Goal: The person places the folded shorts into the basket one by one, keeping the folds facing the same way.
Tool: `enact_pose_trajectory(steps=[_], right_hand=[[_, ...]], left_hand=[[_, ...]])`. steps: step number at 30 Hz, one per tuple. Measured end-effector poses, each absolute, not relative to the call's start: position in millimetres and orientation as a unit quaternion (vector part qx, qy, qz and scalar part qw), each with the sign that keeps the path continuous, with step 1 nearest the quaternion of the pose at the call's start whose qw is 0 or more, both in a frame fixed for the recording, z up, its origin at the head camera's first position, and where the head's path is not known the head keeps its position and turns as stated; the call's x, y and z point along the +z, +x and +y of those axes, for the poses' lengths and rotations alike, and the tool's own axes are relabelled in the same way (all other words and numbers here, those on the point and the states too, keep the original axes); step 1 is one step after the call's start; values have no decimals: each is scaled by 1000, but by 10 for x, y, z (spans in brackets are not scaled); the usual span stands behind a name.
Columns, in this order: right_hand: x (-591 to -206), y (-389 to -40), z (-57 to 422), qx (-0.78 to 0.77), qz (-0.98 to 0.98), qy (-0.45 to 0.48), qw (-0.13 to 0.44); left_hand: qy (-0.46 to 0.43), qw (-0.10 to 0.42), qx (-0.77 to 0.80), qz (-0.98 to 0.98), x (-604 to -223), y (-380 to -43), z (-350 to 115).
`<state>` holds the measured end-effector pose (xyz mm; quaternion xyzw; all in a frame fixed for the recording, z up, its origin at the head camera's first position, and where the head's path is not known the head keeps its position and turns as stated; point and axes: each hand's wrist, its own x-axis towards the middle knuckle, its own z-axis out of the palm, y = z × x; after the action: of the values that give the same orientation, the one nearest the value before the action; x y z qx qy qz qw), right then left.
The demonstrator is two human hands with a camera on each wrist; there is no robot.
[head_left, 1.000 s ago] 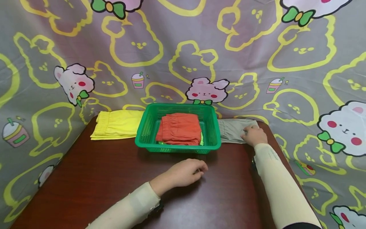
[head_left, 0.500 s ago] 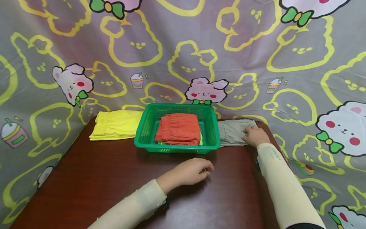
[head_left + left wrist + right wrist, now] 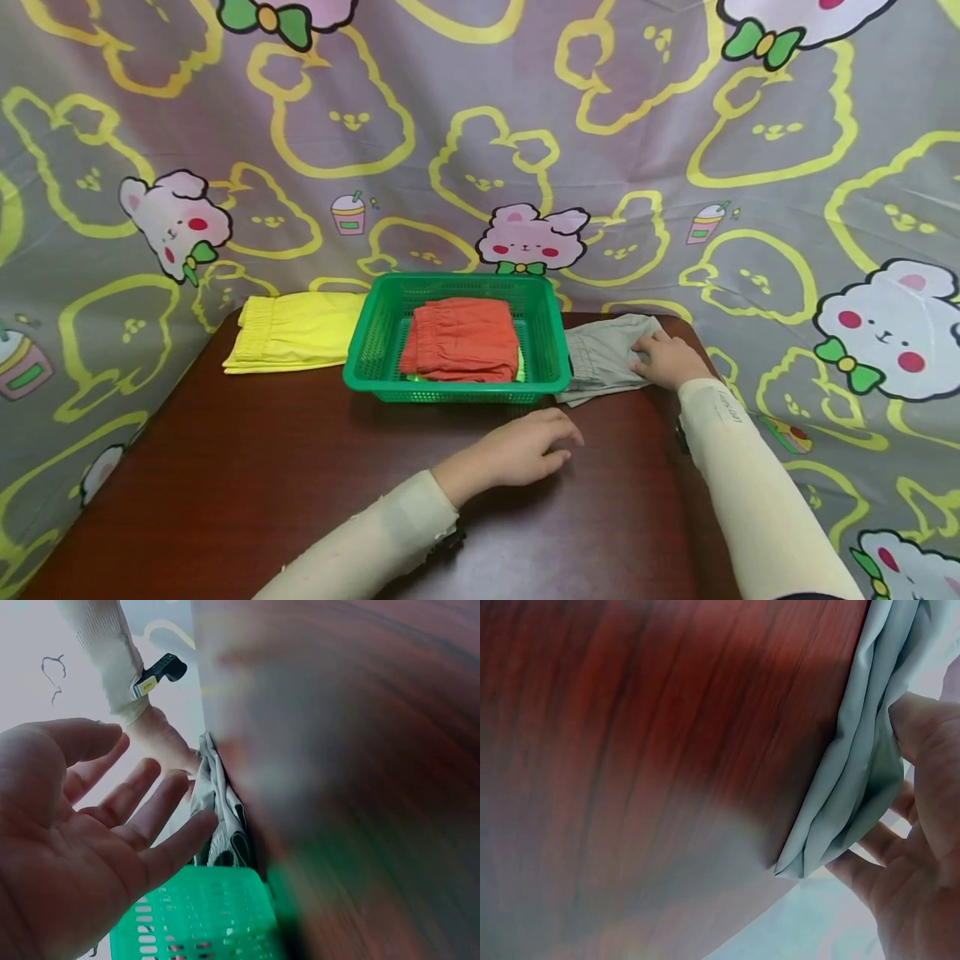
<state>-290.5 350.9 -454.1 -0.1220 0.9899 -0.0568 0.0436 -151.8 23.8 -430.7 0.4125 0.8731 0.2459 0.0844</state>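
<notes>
My right hand (image 3: 671,360) pinches the outer end of a folded pair of grey shorts (image 3: 603,354), right of the green basket. In the right wrist view the thumb lies on one side of the grey cloth (image 3: 844,780) and the fingers reach round its end. My left hand (image 3: 517,450) hovers over the table in front of the basket, holding nothing. Its fingers are loosely bent and spread in the left wrist view. Folded orange-red shorts (image 3: 468,337) lie inside the green basket (image 3: 457,387), over a bright green cloth (image 3: 521,367) that is mostly hidden.
Folded yellow shorts (image 3: 300,329) lie left of the basket at the back of the table. The dark red wooden table (image 3: 247,467) extends in front. A patterned curtain (image 3: 420,192) hangs right behind the table and along its sides.
The grey shorts have turned and slid toward me, their waistband end now coming out in front of the basket's right side. My left hand has moved right and its fingers have spread a little.
</notes>
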Motion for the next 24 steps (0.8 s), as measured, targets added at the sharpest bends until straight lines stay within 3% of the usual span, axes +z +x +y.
enact_pose_trajectory(steps=[4, 13, 24], right_hand=[[-4533, -2856, 3528, -56, 990, -120, 45], [-4546, -2813, 3563, -58, 990, -108, 64], [-4547, -2805, 3623, -54, 988, -131, 65]], left_hand=[[425, 63, 229, 874, -4307, -1530, 370], [483, -40, 116, 867, -4258, -1653, 793], [409, -28, 82, 908, -4354, -1845, 1203]])
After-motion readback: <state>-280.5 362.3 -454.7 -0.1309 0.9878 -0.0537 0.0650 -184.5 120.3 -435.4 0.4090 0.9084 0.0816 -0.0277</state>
